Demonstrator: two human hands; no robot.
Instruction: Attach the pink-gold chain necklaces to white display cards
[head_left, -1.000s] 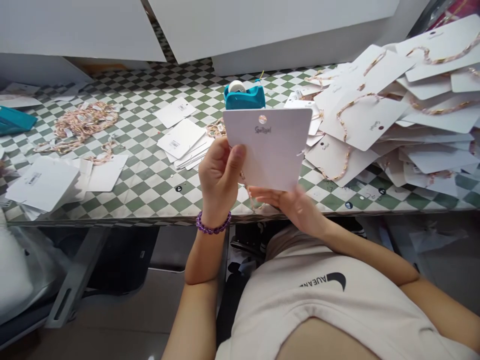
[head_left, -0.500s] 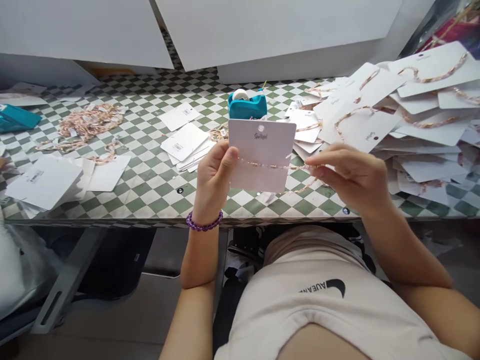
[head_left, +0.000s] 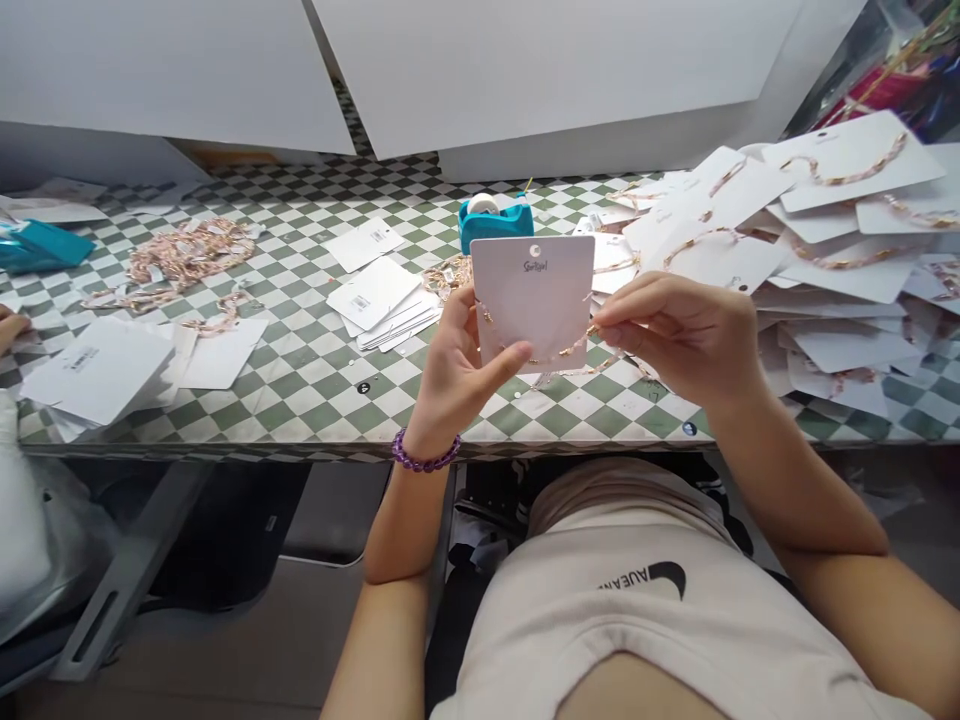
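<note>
A white card (head_left: 534, 295) with a round hole and small print near its top is held upright above the table's front half. My left hand (head_left: 461, 375) grips it from the left, the thumb across its lower front and the fingers behind. A thin beaded strand (head_left: 574, 348) in pink and gold curves across the card's lower part. At the card's right edge, my right hand (head_left: 675, 335) pinches the strand between thumb and fingertips. More of the strand hangs below and behind the card.
Stacked cards with beaded strands (head_left: 847, 260) fill the right side. A blue tape dispenser (head_left: 495, 222) stands behind the held card. Blank cards (head_left: 379, 295) lie left of it, with a bead pile (head_left: 191, 250) farther left. Another person's hand (head_left: 11, 328) shows at the left edge.
My left thumb has moved from the card's left edge onto its lower front. The strand, straight across before, now sags in a curve. My right hand has come closer to the card.
</note>
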